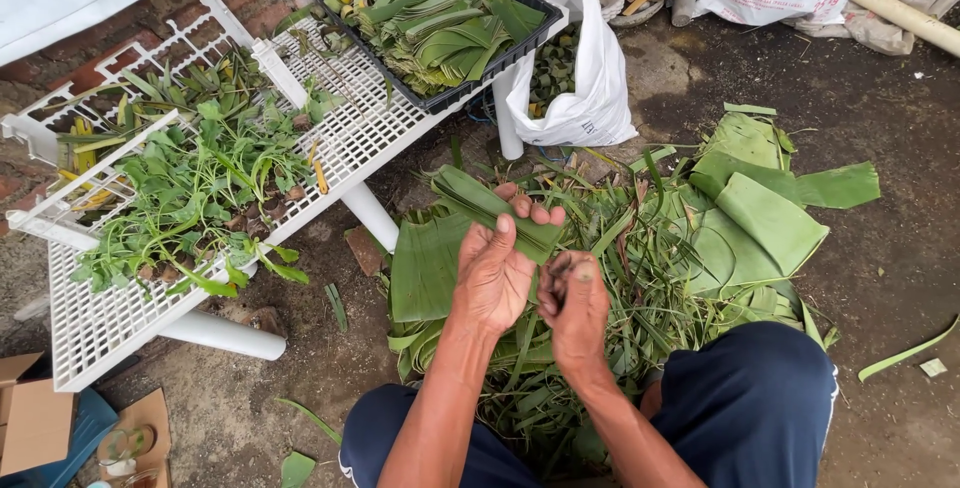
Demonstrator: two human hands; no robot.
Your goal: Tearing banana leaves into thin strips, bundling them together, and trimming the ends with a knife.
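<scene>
My left hand (pixel 497 270) grips a folded strip of green banana leaf (pixel 487 205), thumb on top and fingers curled under its right end. Beside it, my right hand (pixel 573 303) is closed in a loose fist just below the strip's end; whether it touches the leaf I cannot tell. Both hands hover over a heap of leaf scraps and thin green strips (pixel 620 278) on the ground between my knees. A broad flat leaf piece (pixel 425 268) lies under the left hand.
A white slatted rack (pixel 370 128) at left carries leafy plants (pixel 200 188) and a black tray of folded leaves (pixel 440 23). A white plastic bag (pixel 585 68) stands behind. Large banana leaves (pixel 760 198) lie right. Cardboard boxes (pixel 35 418) sit bottom left.
</scene>
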